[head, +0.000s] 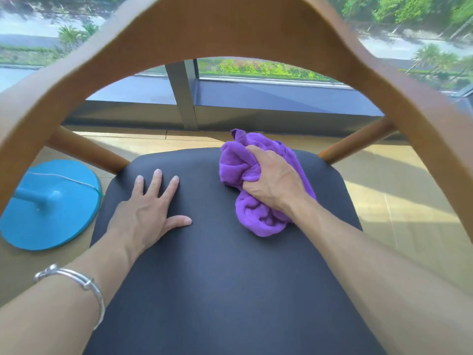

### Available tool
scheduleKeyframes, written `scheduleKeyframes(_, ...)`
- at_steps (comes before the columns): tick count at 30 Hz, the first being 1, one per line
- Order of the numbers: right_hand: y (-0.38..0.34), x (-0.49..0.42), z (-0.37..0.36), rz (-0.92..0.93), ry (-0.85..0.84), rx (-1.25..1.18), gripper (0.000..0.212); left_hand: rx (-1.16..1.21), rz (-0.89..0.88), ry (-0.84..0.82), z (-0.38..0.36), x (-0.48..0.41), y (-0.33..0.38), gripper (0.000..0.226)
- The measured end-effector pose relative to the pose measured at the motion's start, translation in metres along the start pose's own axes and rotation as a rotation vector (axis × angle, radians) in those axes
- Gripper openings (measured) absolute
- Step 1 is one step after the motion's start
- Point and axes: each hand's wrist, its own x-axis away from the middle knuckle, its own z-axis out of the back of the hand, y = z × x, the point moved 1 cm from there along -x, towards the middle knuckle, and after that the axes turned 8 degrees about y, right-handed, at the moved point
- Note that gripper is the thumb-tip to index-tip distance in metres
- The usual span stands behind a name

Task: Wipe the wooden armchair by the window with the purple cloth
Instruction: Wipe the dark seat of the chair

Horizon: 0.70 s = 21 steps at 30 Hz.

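R hand (271, 183) grips purple cloth (258, 216) on seat (204, 265) (L hand (148, 211) flat).

Behind my left hand (146, 213), the forearm carries one thin silver bangle (69, 273), a smooth metal band with a knotted loop at one side and a small bead fitting; both forearms are bare as far as shown.
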Motion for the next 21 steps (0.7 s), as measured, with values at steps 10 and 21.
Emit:
scheduleKeyframes(10, 0.104, 0.047, 0.06, -0.305, 0.118, -0.166, 0.061, -0.211, 0.006, -0.098, 0.002, -0.012, 0.011, 0.091)
scheduleKeyframes(21, 0.099, 0.055, 0.053, -0.279, 0.176, -0.108, 0.052, -0.079, 0.096, -0.079, 0.0, -0.008, 0.007, 0.087)
